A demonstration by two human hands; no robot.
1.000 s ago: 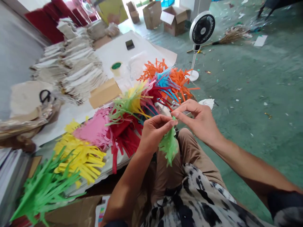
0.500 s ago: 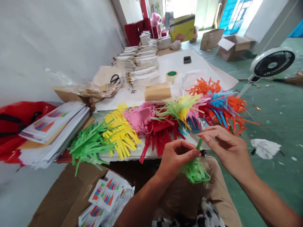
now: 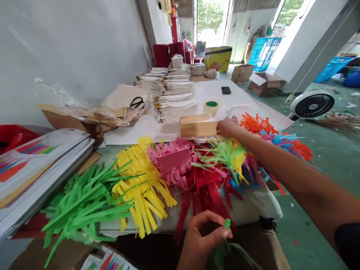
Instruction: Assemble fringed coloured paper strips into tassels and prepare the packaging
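My left hand (image 3: 201,240) sits low at the frame's bottom, fingers pinched on the rolled top of a green fringed paper piece (image 3: 226,224) whose strips hang below. My right hand (image 3: 228,127) is stretched far forward over the table, resting against the right end of a tan cardboard box (image 3: 197,126); its fingers are curled and mostly hidden. Between the hands lie piles of fringed paper: green (image 3: 81,202), yellow (image 3: 140,180), pink (image 3: 173,159), red (image 3: 205,187), orange (image 3: 255,123) and blue (image 3: 277,138).
A tape roll (image 3: 211,107), a phone (image 3: 225,90), scissors (image 3: 137,102) and stacks of pale folded sheets (image 3: 176,93) lie further back on white paper. Printed sheets (image 3: 36,157) are stacked at left. A white fan (image 3: 311,105) and cardboard boxes (image 3: 263,83) stand on the green floor.
My right hand left the green piece and reached forward to the tan box. My left hand kept the green piece and dropped lower in view as the camera tilted up.
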